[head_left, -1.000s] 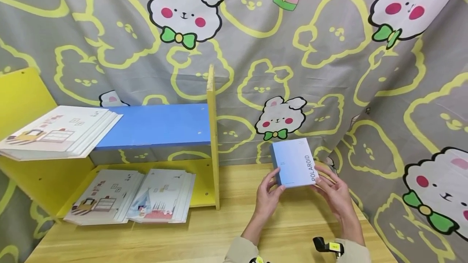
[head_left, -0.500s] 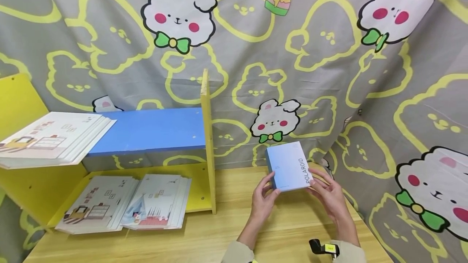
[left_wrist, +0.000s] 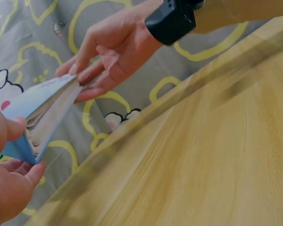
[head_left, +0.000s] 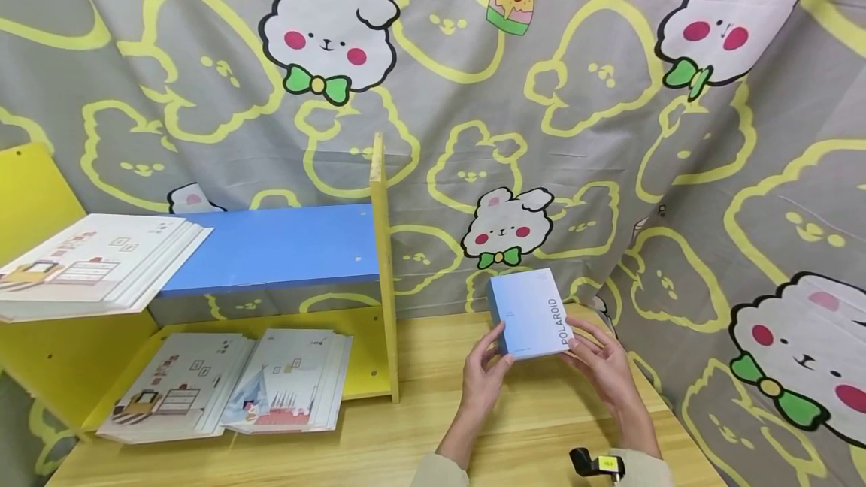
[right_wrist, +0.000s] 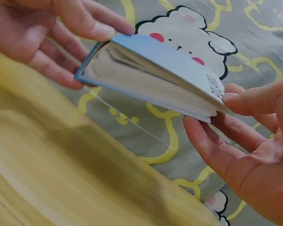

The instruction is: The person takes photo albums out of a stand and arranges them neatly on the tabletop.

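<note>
Between my two hands is a small light-blue photo album [head_left: 531,313] with POLAROID printed along its cover, held above the wooden table. My left hand [head_left: 482,382] grips its spine edge, thumb on the cover and fingers beneath, as the right wrist view shows. My right hand [head_left: 609,374] pinches the opposite edge near the lettering, thumb on top and fingers under. The cover is closed over pale, slightly wavy pages [right_wrist: 146,75], which show at the near side. In the left wrist view the album tilts, its page edges facing the camera.
A yellow shelf unit [head_left: 383,269] with a blue board [head_left: 277,246] stands to the left. White illustrated books lie in a stack [head_left: 101,258] on the blue board and in two stacks [head_left: 176,382] below. Behind hangs a grey bunny-print curtain [head_left: 433,96], meeting the table's [head_left: 379,449] back edge.
The head view has shifted slightly, so the shelf and curtain sit a little further left and lower. Both hands keep holding the album in nearly the same pose.
</note>
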Motion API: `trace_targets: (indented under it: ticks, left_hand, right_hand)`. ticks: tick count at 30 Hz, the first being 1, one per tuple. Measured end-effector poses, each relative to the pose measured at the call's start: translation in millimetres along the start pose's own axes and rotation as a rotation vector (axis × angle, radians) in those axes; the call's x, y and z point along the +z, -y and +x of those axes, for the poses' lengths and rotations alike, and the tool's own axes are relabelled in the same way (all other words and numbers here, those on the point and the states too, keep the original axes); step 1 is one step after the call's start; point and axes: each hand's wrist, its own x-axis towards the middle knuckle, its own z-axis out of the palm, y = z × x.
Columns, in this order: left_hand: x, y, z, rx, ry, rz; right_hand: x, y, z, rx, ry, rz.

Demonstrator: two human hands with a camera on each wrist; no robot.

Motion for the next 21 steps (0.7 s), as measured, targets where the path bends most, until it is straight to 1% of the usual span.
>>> trace_targets:
  ticks: [6,10,13,18,21]
  left_hand:
    - [0.2,-3.0,-1.5,0.037,-0.013,0.019]
    - [0.6,-3.3,-2.0,0.062,-0.020,0.042]
    - [1.6,-3.0,-1.3,0.057,-0.032,0.058]
    - [3.5,-1.1,0.4,0.041,-0.044,0.087]
    - [3.7,0.5,0.2,0.032,-0.049,0.095]
  right_hand:
    - [0.1,-4.9,-1.3,-0.004,0.006,0.007]
    - [0.6,-7.3,-0.6,-0.012,-0.009,0.032]
    - [1.9,-8.8,0.1,-0.001,-0.036,0.047]
    - [3.7,-11.0,0.8,0.030,-0.092,0.033]
    - [4.7,-12.6,1.0,0.041,-0.105,0.031]
